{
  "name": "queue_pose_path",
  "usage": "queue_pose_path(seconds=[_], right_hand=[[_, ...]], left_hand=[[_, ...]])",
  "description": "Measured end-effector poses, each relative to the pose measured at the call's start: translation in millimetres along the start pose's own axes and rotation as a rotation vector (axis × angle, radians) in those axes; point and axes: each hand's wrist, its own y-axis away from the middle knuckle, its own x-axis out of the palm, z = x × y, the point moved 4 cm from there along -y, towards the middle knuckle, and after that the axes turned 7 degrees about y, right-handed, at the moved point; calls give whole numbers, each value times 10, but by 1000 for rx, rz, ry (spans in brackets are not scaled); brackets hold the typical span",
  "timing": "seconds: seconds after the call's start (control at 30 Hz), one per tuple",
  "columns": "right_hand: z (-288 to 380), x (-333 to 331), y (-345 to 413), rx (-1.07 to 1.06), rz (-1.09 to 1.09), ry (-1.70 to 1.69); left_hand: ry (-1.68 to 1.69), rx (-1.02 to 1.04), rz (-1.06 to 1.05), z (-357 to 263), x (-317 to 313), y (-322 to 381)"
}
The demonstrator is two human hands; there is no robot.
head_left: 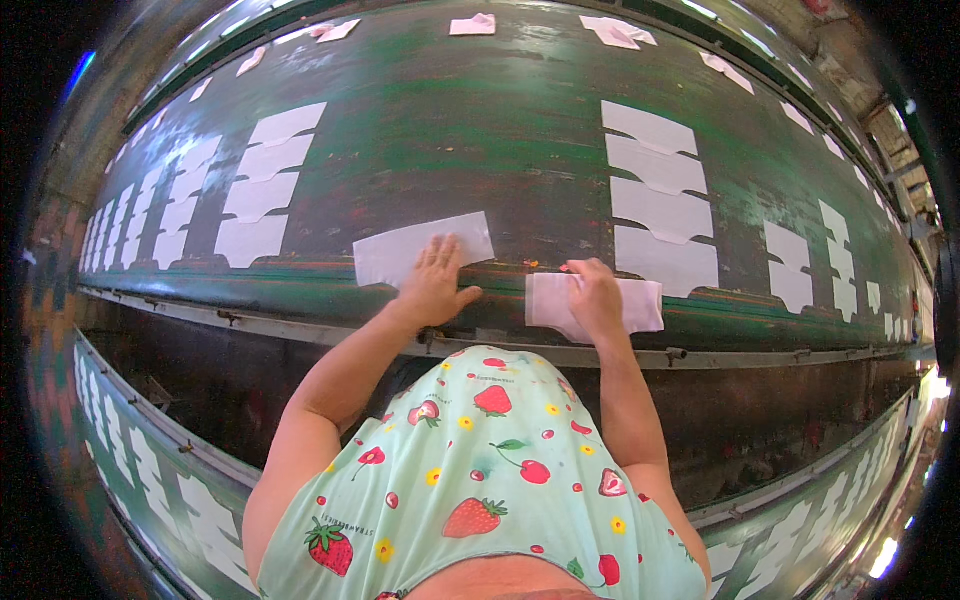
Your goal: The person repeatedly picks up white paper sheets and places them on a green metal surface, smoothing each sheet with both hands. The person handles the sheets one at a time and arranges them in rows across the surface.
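Observation:
My left hand (439,281) lies flat, fingers spread a little, on a white cut fabric piece (382,251) that sits tilted near the front edge of a long green table (465,150). To the right, my right hand (598,296) rests on a stack of pale fabric pieces (551,296) at the table's edge. Its fingers are curled; whether they pinch a piece cannot be told. Just right of that stack, a column of white fabric pieces (664,206) runs away from me, touching or nearly touching one another.
More columns of white pieces (259,191) stretch along the table at left and right. Small folded fabric heaps (472,25) lie along the far side. A metal rail (705,358) with small fittings borders the near edge. Behind me stands another table with white pieces (214,517).

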Motion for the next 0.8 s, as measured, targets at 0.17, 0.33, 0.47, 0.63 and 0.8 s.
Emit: queue_pose_path(seconds=[0.17, 0.33, 0.47, 0.63, 0.8], right_hand=[[844, 483, -478, -319, 105, 21], [1225, 844, -1053, -425, 143, 249], [1346, 992, -1385, -388, 119, 289], [1322, 1155, -1548, -203, 313, 448], [1739, 1166, -1426, -109, 368, 189]], left_hand=[[-38, -227, -124, 796, -77, 335], [-19, -299, -245, 1148, -104, 592], [80, -265, -160, 1168, -172, 788], [344, -77, -348, 1058, -251, 982], [847, 25, -471, 936, -163, 872]])
